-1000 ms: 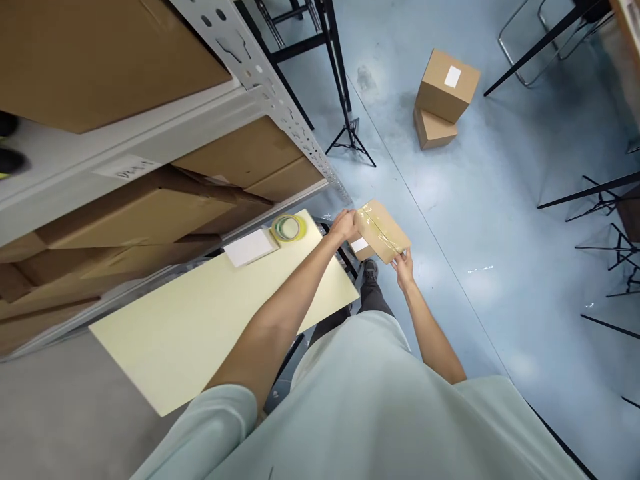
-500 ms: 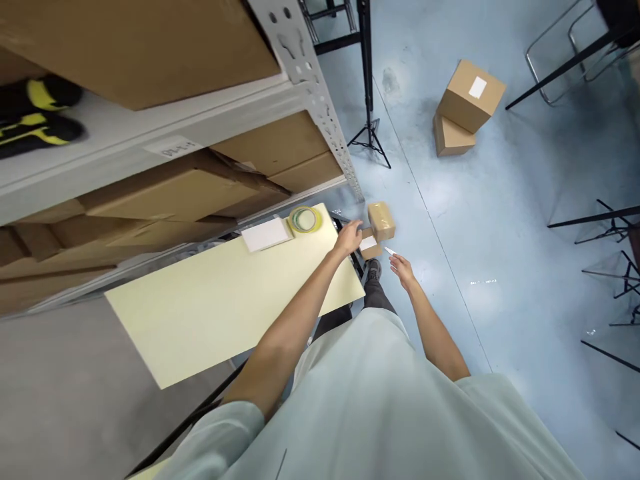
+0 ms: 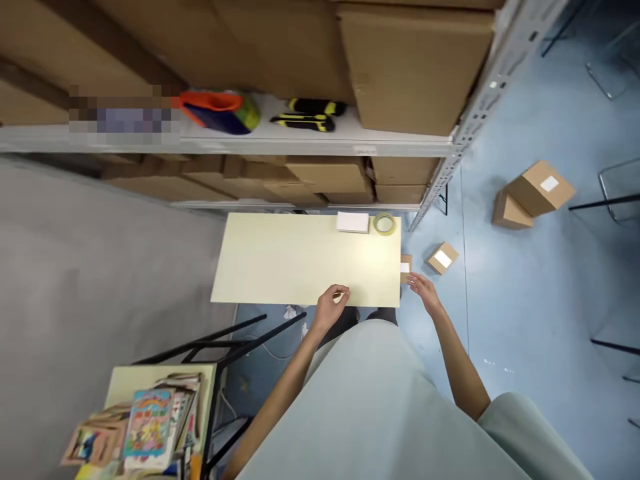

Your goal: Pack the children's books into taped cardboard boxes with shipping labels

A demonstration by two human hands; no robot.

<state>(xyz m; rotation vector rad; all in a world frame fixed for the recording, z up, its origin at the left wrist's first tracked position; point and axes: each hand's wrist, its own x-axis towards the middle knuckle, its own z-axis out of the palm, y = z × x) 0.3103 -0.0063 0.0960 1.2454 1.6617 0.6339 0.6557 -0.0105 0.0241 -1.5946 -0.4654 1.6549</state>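
My left hand (image 3: 332,307) is over the front edge of the pale yellow tabletop, its thumb and fingertips curled close together; whether anything thin is in them is not clear. Past the table's right end, my right hand (image 3: 425,293) has its fingers stretched out, the tips close to a small cardboard box (image 3: 407,260) with a white label. That box is partly hidden by the tabletop (image 3: 285,260). Another small labelled box (image 3: 438,264) lies on the floor to the right. A stack of white labels or paper (image 3: 353,222) and a roll of yellowish tape (image 3: 384,224) lie along the back edge.
Behind the table a metal shelf (image 3: 310,143) holds large cartons (image 3: 415,73), yellow-black cutters (image 3: 305,122) and an orange-and-blue packet (image 3: 220,110). Two stacked boxes (image 3: 540,187) stand on the floor at right. Books (image 3: 150,420) pile on a side table at lower left.
My view has turned left. My left hand has come from the small boxes back over the tabletop. The thin white item at my right fingertips no longer shows clearly, and the small boxes appear farther apart.
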